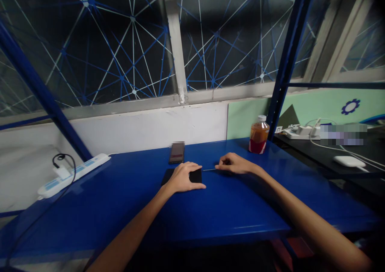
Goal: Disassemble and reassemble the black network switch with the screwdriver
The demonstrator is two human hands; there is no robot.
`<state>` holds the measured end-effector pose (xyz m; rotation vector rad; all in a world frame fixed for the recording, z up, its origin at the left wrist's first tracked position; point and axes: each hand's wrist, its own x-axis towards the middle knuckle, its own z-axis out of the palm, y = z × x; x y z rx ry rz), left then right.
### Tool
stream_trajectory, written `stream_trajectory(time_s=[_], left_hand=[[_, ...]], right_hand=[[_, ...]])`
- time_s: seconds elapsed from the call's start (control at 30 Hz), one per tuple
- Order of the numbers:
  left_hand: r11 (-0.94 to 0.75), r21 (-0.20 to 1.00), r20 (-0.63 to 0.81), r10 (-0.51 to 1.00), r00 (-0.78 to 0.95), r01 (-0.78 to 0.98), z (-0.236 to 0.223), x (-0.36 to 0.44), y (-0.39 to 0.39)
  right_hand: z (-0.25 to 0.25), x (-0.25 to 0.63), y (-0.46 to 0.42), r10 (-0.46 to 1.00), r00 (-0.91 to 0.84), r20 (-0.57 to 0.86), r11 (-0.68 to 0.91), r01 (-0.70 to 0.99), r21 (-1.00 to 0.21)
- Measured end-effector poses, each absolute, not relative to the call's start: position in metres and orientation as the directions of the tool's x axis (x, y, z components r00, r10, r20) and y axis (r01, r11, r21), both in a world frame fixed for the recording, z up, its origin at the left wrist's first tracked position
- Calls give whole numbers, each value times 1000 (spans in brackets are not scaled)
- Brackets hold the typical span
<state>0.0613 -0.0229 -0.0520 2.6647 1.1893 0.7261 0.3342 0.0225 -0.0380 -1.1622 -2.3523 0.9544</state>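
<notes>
A flat, dark rectangular object [196, 176] lies on the blue table, much of it covered by my left hand [183, 177]. That hand spans it, with the fingers along its far edge and the thumb along its near edge, holding it in place. To the right, my right hand [233, 163] is closed in a pinch on a thin metal rod [209, 169]. The rod points left, its tip close to the right side of the dark object; I cannot tell whether they touch. What kind of tool the rod belongs to is hidden by the fingers.
A phone [177, 152] lies behind my left hand. A bottle of reddish-orange drink [259, 135] stands at the back right. A white power strip [80, 174] with a cable is at the left. Blue posts [291, 59] flank the table [222, 212]; a black desk [325, 153] adjoins on the right.
</notes>
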Motion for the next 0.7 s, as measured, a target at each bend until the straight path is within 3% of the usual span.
stream_trajectory(time_s=[0.13, 0.33, 0.5, 0.7], left_hand=[[-678, 307, 366, 732, 574, 668, -50, 62, -25], [-669, 293, 333, 741, 583, 683, -47, 63, -27], [-654, 268, 317, 753, 577, 707, -45, 64, -28], [-653, 265, 328, 753, 571, 709, -46, 64, -27]], right_hand=[[-41, 332, 23, 816, -565, -119, 338, 635, -695], [-33, 338, 23, 798, -603, 4, 469, 617, -632], [-31, 341, 23, 785, -619, 23, 502, 614, -609], [-36, 338, 24, 782, -622, -18, 452, 588, -671]])
